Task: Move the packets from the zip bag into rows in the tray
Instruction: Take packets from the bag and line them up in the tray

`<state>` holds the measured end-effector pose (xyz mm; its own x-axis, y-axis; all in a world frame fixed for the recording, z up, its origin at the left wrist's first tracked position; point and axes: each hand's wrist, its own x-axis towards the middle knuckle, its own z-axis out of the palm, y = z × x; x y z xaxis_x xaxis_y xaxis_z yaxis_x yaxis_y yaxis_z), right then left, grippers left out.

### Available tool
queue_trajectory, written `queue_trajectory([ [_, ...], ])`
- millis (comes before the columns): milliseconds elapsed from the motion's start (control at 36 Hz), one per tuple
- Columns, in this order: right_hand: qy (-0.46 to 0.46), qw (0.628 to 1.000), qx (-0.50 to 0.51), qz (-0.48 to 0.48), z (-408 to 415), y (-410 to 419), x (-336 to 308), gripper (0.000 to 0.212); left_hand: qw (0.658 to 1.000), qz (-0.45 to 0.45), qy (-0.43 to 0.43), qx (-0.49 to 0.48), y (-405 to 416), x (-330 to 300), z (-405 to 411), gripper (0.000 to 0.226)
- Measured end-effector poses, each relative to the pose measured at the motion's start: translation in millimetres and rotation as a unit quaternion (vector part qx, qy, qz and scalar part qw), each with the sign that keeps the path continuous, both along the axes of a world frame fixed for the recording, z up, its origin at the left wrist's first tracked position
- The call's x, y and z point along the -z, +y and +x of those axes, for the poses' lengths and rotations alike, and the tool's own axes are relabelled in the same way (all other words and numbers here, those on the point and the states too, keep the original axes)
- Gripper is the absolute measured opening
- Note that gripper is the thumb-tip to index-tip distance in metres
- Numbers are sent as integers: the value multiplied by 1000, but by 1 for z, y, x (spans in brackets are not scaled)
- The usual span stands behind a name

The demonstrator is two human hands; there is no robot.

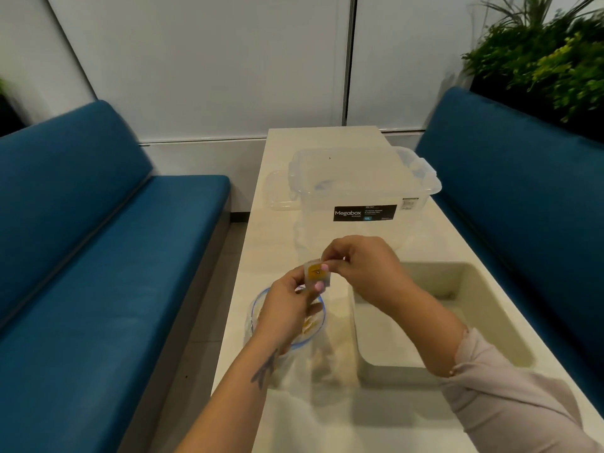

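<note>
Presently, held stock and its destination, itemised:

- Packet (316,274): small, yellow-faced, one item; held in the air over the mouth of the zip bag, between both hands, clear of the table.
- Left hand (287,308): fingers curled, pinching the packet's lower and left edge; forearm crosses above the bag.
- Right hand (362,273): fingers curled, pinching the packet's upper right edge. Both hands are together on the same packet, almost touching.
- Zip bag (261,318): clear, blue-rimmed mouth open upward, directly beneath the left hand; further yellowish packets show inside, count not readable.
- Tray (470,273): pale, rectangular, just beside the bag on the person's right; long axis runs away from the person, along the table. No packets are visible on its floor; the near end is partly hidden by the right forearm.
- Governing relation: tray lies to the right of and slightly below the held packet; the right hand is the nearer one, its forearm already over the tray's near-left corner.
- Judgement: the carry probably falls to the right hand, a short move rightward and down; rows would most naturally follow the tray's long axis.
- Storage box (359,188): clear, lidded, labelled "Megabox", at the far end of the table (327,420); not involved.
</note>
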<state>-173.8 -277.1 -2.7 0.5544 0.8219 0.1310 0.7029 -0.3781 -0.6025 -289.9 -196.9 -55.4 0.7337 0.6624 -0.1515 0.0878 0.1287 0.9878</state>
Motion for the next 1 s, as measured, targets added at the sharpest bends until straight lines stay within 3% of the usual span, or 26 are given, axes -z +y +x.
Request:
queue_trajectory([
  [167,10,999,37,-6,35,-26,-8,5,988,132,83,-9,-9,4,14,53],
  [306,-1,994,77,-82,56,-37,7,8,973,185,138,13,-34,8,24,54],
  [444,-6,984,102,-144,73,-40,39,9,880,363,297,74,-59,9,30,45],
  [583,4,978,116,-172,82,-34,70,12,798,431,406,117,-77,14,35,33],
  [694,9,975,125,-184,85,-25,88,12,768,445,440,137,-79,22,37,29],
  [1000,-12,969,151,-195,80,-14,108,19,803,381,438,136,-84,25,31,40],
])
